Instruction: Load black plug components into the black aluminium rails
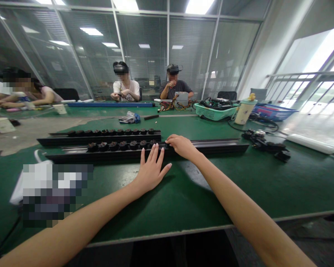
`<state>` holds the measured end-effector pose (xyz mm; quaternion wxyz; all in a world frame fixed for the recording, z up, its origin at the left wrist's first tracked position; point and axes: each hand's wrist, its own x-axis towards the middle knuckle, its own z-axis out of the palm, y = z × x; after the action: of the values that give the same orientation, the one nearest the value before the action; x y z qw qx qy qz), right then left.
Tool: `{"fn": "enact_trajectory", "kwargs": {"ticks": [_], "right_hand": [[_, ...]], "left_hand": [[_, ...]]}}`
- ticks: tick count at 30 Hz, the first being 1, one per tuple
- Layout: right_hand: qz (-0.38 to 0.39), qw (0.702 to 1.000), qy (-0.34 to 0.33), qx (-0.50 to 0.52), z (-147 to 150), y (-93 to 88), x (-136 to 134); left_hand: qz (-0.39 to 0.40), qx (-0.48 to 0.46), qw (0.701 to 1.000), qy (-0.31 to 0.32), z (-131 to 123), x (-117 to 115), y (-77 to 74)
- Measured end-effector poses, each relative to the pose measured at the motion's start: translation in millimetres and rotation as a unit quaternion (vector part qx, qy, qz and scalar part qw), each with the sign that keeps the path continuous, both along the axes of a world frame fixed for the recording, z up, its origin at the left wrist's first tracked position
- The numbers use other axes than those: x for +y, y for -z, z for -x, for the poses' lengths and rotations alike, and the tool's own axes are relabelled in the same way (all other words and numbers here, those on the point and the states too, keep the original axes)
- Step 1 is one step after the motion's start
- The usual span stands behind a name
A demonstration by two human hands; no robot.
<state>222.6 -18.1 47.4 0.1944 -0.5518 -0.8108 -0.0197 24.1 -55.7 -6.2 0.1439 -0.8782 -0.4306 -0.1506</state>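
My left hand (151, 172): bare, slim tapering fingers, rounded nails, thumbnail showing past tip. My right hand (182, 146): bare too, narrow wrist. Left forearm (80, 226), right forearm (239, 204): bare, slender, smooth, widening toward elbows. Black patch (156, 254) low in view, perhaps my clothing; too dark to tell.

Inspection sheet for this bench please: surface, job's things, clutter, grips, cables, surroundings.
Surface: green table, brownish-grey patch at far left.
Job's things: near rail and far rail, a row of black pieces along each.
Clutter: green basket, blue basket, yellowish bottle, cloth.
Grips: left hand spread open at near rail; right hand bent at same rail, hold unclear.
Cables: coloured wires by a metal box.
Surroundings: person in white and person in dark grey seated opposite; glass partition behind.
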Motion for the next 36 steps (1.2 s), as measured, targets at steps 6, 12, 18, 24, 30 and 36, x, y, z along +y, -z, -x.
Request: {"fn": "enact_trajectory", "kwargs": {"ticks": [6, 12, 18, 24, 30, 36], "right_hand": [[0.004, 1.000, 0.004, 0.002, -0.6, 0.6, 0.4], [0.005, 1.000, 0.006, 0.009, -4.3, 1.0, 0.3], [0.005, 1.000, 0.007, 0.011, -7.4, 1.4, 1.6], [0.006, 1.000, 0.007, 0.011, -10.2, 0.9, 1.3], [0.014, 1.000, 0.006, 0.018, -13.8, -0.6, 1.4], [0.020, 1.000, 0.011, 0.019, -19.2, -0.6, 2.3]], "left_hand": [[0.004, 0.004, 1.000, 0.000, -0.1, 0.6, 0.5], [-0.005, 0.001, 1.000, 0.005, 0.3, 1.9, 2.6], [0.000, -0.002, 1.000, 0.002, -0.3, 0.7, 0.0], [0.000, -0.003, 1.000, 0.000, -0.8, 0.8, 1.1], [-0.010, -0.005, 1.000, 0.006, -0.6, 1.7, 2.7], [-0.004, -0.001, 1.000, 0.004, -0.7, 0.7, 1.2]]}}
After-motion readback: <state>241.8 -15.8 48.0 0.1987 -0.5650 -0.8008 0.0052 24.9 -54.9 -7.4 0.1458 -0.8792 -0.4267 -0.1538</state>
